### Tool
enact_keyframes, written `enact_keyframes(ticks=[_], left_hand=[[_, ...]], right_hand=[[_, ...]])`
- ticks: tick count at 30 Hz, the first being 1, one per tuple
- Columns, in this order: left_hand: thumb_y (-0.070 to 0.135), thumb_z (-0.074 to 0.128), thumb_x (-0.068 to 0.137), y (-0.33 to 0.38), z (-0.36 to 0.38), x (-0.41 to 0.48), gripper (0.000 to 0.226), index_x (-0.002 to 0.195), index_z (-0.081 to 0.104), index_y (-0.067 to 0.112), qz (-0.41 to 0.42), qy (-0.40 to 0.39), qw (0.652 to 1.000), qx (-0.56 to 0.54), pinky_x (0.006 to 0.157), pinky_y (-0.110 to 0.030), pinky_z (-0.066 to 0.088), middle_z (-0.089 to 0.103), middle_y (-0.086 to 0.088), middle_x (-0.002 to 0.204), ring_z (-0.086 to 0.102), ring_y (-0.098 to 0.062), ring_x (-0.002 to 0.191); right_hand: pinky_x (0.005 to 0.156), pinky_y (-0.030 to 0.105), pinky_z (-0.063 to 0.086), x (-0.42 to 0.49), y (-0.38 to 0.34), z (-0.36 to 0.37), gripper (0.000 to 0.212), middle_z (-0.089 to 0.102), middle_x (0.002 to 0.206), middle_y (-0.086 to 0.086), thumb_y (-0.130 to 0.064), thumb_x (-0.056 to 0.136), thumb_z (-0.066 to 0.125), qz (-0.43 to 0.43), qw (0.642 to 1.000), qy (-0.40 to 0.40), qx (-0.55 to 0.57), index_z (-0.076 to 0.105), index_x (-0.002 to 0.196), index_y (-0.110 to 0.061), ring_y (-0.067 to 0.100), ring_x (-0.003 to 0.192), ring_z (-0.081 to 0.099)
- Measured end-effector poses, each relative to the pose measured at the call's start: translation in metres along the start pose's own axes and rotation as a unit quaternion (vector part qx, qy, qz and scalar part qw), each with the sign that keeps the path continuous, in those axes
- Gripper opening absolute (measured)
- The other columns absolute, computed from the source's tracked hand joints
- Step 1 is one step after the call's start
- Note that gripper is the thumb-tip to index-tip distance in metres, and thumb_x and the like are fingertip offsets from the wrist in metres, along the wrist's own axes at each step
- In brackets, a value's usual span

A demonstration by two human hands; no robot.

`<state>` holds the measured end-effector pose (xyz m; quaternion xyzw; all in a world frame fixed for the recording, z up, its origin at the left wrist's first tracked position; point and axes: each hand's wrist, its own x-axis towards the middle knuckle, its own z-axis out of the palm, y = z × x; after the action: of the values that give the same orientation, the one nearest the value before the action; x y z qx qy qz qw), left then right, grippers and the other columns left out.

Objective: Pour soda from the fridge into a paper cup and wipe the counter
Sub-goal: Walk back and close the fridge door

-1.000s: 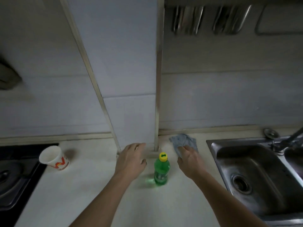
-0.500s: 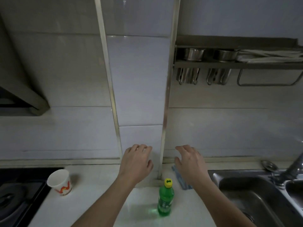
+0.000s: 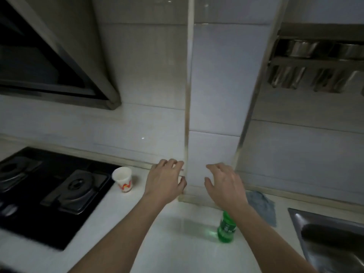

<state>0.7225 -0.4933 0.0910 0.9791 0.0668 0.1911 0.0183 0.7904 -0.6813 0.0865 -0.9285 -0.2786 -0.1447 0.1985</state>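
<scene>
A green soda bottle (image 3: pixel 226 230) stands upright on the white counter (image 3: pixel 177 243); my right forearm hides its cap. A white paper cup (image 3: pixel 123 179) with a red and yellow mark stands beside the stove. A blue-grey cloth (image 3: pixel 263 206) lies flat on the counter between the bottle and the sink. My left hand (image 3: pixel 165 182) hovers above the counter with fingers spread, empty, to the right of the cup. My right hand (image 3: pixel 224 185) is raised in front of the tiled column, fingers apart, holding nothing, above and behind the bottle.
A black gas stove (image 3: pixel 49 192) fills the left of the counter, under a range hood (image 3: pixel 49 56). A steel sink (image 3: pixel 331 239) lies at the right. A tiled column (image 3: pixel 212 115) juts out at the back. A metal rack (image 3: pixel 319 62) hangs on the right wall.
My right hand has come off the cloth and both hands are raised with fingers spread. The view has swung up and to the left, bringing the stove and hood into sight.
</scene>
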Motion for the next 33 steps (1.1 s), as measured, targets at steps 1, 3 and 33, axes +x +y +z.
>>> enact_keyframes(ticks=[1, 3, 33], left_hand=[[0.044, 0.046, 0.078, -0.006, -0.006, -0.007, 0.048, 0.115, 0.066, 0.02, -0.019, 0.002, 1.0, 0.006, 0.071, -0.04, 0.052, 0.07, 0.0, 0.107, 0.064, -0.029, 0.093], [0.046, 0.041, 0.079, -0.016, -0.018, -0.024, 0.052, 0.117, 0.065, 0.021, -0.058, 0.004, 0.998, 0.02, 0.07, -0.038, 0.051, 0.069, 0.0, 0.107, 0.063, -0.029, 0.093], [0.043, 0.05, 0.092, -0.124, -0.179, -0.446, 0.046, 0.133, 0.055, 0.023, -0.568, 0.023, 0.801, 0.189, 0.08, -0.039, 0.051, 0.061, 0.001, 0.128, 0.056, -0.025, 0.113]], right_hand=[[0.085, 0.043, 0.052, 0.002, -0.007, 0.001, 0.037, 0.067, 0.11, 0.01, -0.025, 0.085, 0.066, -0.017, 1.0, -0.002, 0.005, 0.065, 0.12, -0.014, 0.033, 0.099, 0.062], [0.085, 0.044, 0.051, 0.003, -0.021, 0.003, 0.037, 0.067, 0.11, 0.011, -0.024, 0.084, 0.066, -0.05, 0.999, -0.01, 0.02, 0.066, 0.119, -0.013, 0.034, 0.099, 0.061], [0.091, 0.038, 0.044, -0.171, -0.391, 0.07, 0.042, 0.06, 0.123, 0.004, -0.031, 0.093, 0.055, -0.504, 0.817, -0.214, 0.179, 0.057, 0.133, -0.017, 0.025, 0.11, 0.055]])
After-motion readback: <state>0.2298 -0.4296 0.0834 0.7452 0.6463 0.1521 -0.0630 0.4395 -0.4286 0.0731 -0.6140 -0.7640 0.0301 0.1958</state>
